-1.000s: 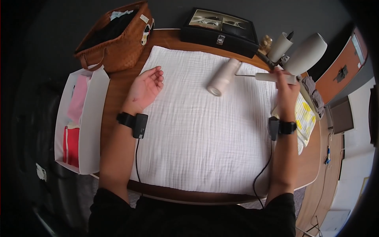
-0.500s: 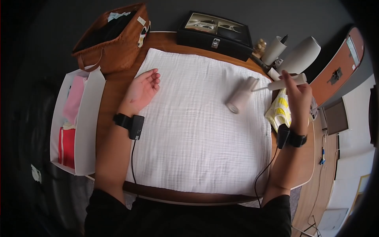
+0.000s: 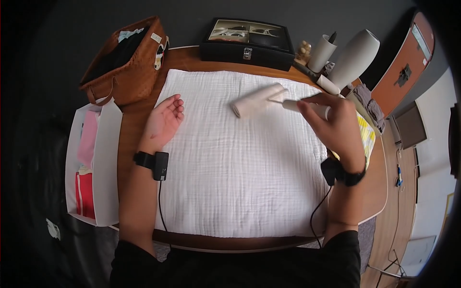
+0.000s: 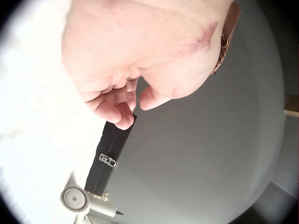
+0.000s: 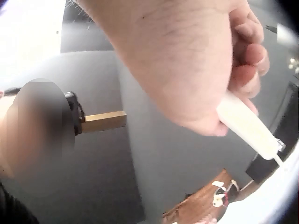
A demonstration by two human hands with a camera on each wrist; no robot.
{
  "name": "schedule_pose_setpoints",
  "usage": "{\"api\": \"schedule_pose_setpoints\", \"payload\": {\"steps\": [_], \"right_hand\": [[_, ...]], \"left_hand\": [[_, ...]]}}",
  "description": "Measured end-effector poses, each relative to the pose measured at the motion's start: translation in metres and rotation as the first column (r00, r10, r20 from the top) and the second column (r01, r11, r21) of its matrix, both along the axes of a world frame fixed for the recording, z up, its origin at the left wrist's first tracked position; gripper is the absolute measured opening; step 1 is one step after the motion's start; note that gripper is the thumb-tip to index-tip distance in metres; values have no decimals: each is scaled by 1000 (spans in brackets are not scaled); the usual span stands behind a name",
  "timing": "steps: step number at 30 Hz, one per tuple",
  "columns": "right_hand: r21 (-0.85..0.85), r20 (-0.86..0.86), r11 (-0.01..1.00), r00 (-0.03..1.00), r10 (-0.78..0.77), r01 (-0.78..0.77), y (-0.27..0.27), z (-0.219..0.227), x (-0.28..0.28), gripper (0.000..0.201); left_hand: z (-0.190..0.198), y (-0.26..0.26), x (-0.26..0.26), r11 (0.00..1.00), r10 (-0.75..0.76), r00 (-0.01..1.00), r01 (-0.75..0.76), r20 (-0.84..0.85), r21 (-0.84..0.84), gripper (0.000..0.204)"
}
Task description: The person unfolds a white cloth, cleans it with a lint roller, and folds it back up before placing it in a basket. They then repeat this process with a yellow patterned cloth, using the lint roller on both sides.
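Observation:
My right hand (image 3: pixel 336 127) grips the white handle of a lint roller (image 3: pixel 257 102). Its pale cylinder, blurred by motion, lies slanted over the upper right part of a white crinkled cloth (image 3: pixel 240 177). A thin rod joins cylinder and handle; in the right wrist view the handle (image 5: pixel 247 126) sticks out past the curled fingers. Palm turned up, my left hand (image 3: pixel 163 120) is at the cloth's left edge, its fingers loosely bent around nothing. The left wrist view shows the cylinder's round end (image 4: pixel 74 199) beyond that hand.
At the back stand a brown woven basket (image 3: pixel 137 79), a black glasses case (image 3: pixel 247 50), a white cup (image 3: pixel 321 55) and a grey vase (image 3: pixel 355 57). A white box (image 3: pixel 106 163) of folded clothes is on the left. Yellow-white cloth (image 3: pixel 366 134) lies at the right.
The lint roller first went right and toward me, then swung back left across the cloth, with the right hand holding its handle throughout. The left hand keeps its place beside the cloth.

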State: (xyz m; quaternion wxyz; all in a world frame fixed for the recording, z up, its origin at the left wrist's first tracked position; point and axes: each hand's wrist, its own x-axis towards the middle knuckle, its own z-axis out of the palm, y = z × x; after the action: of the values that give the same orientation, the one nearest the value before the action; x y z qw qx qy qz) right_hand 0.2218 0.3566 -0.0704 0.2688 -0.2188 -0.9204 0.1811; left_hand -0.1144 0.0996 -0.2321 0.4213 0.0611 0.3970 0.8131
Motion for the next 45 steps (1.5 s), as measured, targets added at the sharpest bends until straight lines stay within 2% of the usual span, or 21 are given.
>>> {"api": "schedule_pose_setpoints", "payload": {"steps": [2,4,7,11,14,17,18,20,23,26,29,32,36,40,41,45], "right_hand": [[116,77,993,997,-4,-5,-20,19,15,24],[143,13,984,994,110,-110,-39,29,25,18],[220,1,907,930,367,-358,-57,44,25,14],[92,56,962,966,253,-257,-64,37,20,11],[178,6,969,985,170,-169,-43,22,5,11],[230,-67,969,992,109,-91,-9,-12,-16,18],[222,-144,972,984,107,-73,6,-25,-24,19],[116,-161,993,987,17,1,22,-36,-30,18],[154,-138,988,990,24,-3,23,-26,-20,17],[226,-30,971,996,82,-73,-2,3,-2,15],[145,-58,979,986,154,-145,-27,18,7,15],[147,-147,984,981,124,-102,-28,13,2,16],[181,-139,983,988,65,-39,-5,-8,-15,18],[261,-167,964,981,98,-52,21,-34,-25,19],[271,-138,962,988,70,-30,20,-30,-21,17],[187,-98,977,987,126,-106,-1,2,-6,19]], "left_hand": [[1,-1,1,1000,-3,1000,3,0,2,19],[1,0,2,1000,-1,1000,1,-1,4,19],[1,0,2,1000,-4,1000,4,-2,8,19],[3,0,4,1000,13,1000,-13,-11,-12,18],[0,2,3,1000,13,1000,-13,-17,-12,19],[-1,0,1,1000,23,999,-23,-38,-9,19],[-1,0,2,1000,21,999,-21,-43,-9,19],[-2,-2,3,1000,21,999,-22,-45,-18,19],[-4,0,2,1000,23,999,-24,-48,-19,19],[-2,-1,3,1000,16,998,-17,-56,-14,19],[-1,0,4,999,21,998,-22,-60,-23,19],[0,1,4,999,15,998,-18,-67,-33,19],[-4,0,1,1000,6,997,-8,-75,-26,19],[-2,1,3,999,23,997,-25,-75,-35,20],[-1,1,3,999,21,997,-23,-71,-30,20],[-3,-2,3,1000,12,998,-13,-66,-12,20]]}}
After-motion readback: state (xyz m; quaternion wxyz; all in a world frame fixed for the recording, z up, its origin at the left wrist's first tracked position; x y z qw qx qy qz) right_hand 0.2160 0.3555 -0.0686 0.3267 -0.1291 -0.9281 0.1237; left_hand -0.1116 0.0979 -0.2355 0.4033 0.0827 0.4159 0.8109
